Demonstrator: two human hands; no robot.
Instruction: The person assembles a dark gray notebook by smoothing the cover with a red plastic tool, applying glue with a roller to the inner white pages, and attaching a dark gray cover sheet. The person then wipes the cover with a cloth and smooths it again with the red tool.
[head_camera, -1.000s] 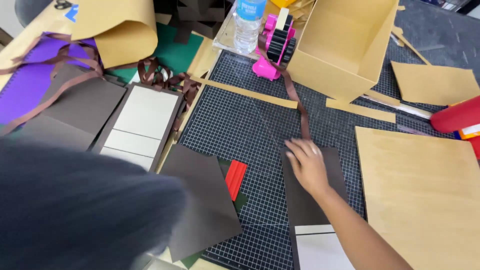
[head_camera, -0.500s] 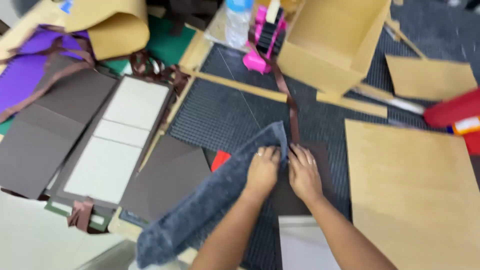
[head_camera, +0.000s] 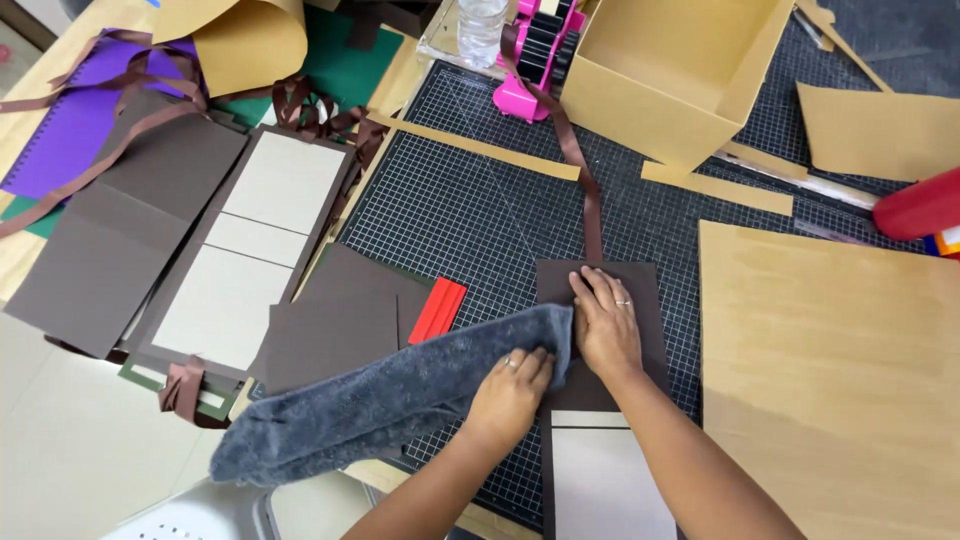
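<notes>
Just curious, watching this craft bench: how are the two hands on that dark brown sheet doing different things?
The left hand grips a grey towel and presses it on the brown sheet; the right hand holds nothing. The right hand lies flat, its fingers spread near the brown ribbon; the left hand is curled. Both wear a ring.

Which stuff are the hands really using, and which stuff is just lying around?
In use:
left hand pressing the grey towel
right hand flat on the dark brown paper sheet
brown ribbon

Just lying around:
open cardboard box
pink tape dispenser
plastic bottle
purple paper
red strips
</notes>
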